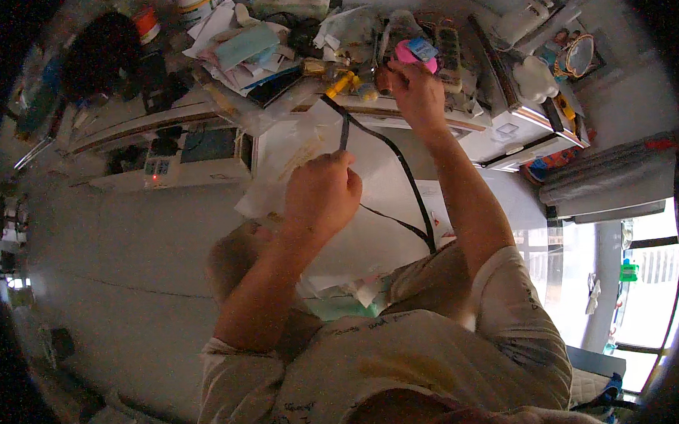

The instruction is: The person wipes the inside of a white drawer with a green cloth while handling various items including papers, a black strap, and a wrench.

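My left hand (322,194) is closed in a fist above my lap, gripping a narrow black strap (344,131) that runs up from it to the counter edge. Another length of the strap curves down to the right over a whitish translucent sheet or bag (383,180) lying across my lap. On the cluttered counter, my right hand (421,93) has its fingers curled down beside a round pink thing (404,55) with a blue label (423,49). What those fingers hold is hidden. Left of them lies a yellow tool-like object (340,85), next to the strap's upper end.
Papers (248,47) and a light green face mask or cloth (246,45) are heaped on the counter (157,123). A white tub (198,6) stands behind. Under the counter is a shelf with a lit power strip (158,170). White drawers (512,131) stand at right.
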`<state>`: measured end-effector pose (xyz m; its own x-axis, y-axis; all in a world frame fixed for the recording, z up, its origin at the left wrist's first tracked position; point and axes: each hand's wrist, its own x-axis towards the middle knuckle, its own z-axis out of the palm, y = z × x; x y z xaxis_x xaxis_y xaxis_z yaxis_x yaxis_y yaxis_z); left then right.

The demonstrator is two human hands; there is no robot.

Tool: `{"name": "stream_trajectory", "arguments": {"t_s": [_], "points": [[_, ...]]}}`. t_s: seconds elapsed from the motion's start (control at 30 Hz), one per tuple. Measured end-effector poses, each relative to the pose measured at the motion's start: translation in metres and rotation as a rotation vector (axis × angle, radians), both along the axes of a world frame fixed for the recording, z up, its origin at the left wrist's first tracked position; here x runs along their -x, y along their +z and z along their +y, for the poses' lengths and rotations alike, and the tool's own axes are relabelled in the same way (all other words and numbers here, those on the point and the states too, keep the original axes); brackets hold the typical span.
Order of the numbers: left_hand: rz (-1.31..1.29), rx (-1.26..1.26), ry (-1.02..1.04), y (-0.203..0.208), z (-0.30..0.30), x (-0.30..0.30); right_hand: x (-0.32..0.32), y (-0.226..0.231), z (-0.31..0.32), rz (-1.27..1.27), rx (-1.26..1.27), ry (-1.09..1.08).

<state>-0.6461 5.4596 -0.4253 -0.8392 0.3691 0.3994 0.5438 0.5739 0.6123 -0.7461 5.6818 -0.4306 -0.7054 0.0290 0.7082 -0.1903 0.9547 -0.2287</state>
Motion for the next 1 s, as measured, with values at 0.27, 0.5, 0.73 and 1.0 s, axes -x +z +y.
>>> {"name": "stream_trajectory", "arguments": {"t_s": [0.27, 0.5, 0.73, 1.0], "points": [[-0.076, 0.029, 0.032, 0.000, 0.003, 0.004, -0.017, 0.051, 0.004, 0.148, 0.194, -0.091], [-0.067, 0.068, 0.069, -0.004, 0.003, 0.010, -0.097, 0.090, 0.045, 0.329, 0.591, 0.073], [-0.056, 0.099, 0.091, -0.003, 0.010, 0.010, -0.185, 0.133, 0.099, 0.224, 0.179, -0.256], [-0.022, 0.223, 0.053, -0.012, 0.016, 0.011, -0.172, 0.077, 0.099, -0.494, 0.793, 0.154]]}}
